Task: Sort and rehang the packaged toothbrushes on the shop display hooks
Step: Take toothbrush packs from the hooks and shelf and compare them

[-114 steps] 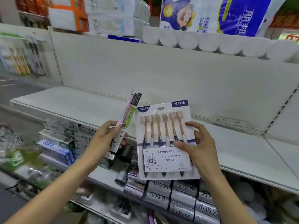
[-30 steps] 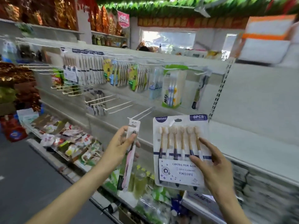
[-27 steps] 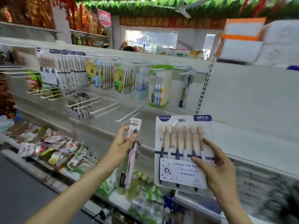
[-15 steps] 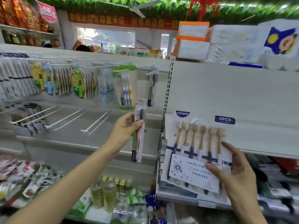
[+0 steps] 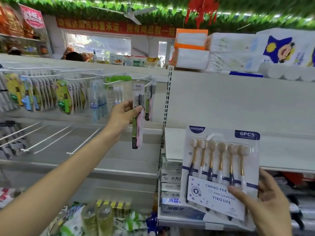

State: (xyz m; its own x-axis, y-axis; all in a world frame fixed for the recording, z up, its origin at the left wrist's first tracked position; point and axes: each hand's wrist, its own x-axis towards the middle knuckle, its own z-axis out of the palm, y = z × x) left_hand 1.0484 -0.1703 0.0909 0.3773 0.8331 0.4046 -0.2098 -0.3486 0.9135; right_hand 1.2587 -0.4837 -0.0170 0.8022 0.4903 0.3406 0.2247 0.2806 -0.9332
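I count two packs in hand. My left hand [image 5: 123, 114] pinches a slim two-brush pack [image 5: 137, 116], one pink and one green handle, upright at frame centre, just beside a hanging pack [image 5: 150, 101]. My right hand [image 5: 265, 201] grips the six-brush pack [image 5: 219, 169], gold and navy handles, lower right. Several bare hooks [image 5: 51, 138] jut out at the left.

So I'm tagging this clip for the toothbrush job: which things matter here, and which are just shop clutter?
Part of the job:
left hand holding slim pink-and-green toothbrush pack
right hand holding six-brush YIKOJIFE blister card
white wire display hooks
similar hung slim pack

Just lying about:
wrapped tissue bundles
red banner
toothpaste boxes
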